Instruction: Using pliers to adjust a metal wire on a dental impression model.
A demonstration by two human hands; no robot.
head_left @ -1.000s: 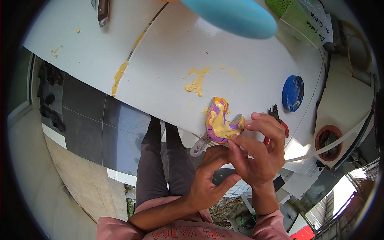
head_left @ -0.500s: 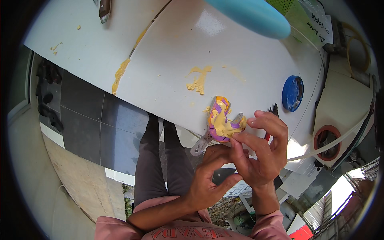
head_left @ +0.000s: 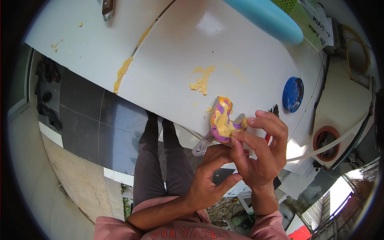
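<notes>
A clear dental tray [head_left: 203,145] sits at the table's front edge, filled with pale yellow paste [head_left: 225,124] over purple and orange material. My right hand [head_left: 260,148] is at its near right side, index tip and thumb close together against the rim, other fingers bent above; what is between the fingertips is hidden. Below it, my left hand [head_left: 208,182] has curled fingers partly behind the right, thumb spread apart, and no visible object held. Red-handled cutters [head_left: 268,137] lie partly hidden behind my right hand.
The white table [head_left: 168,56] bears yellow smears [head_left: 203,80], a blue lid [head_left: 293,94], a light blue rounded object [head_left: 264,18], a green perforated container [head_left: 282,6] with a bag, and a brown-handled blade [head_left: 108,9]. A white hose [head_left: 304,156] crosses at right.
My view has shifted slightly, so the tabletop items appear a little further right. Both hands keep nearly the same pose at the tray, with the right fingers very slightly moved.
</notes>
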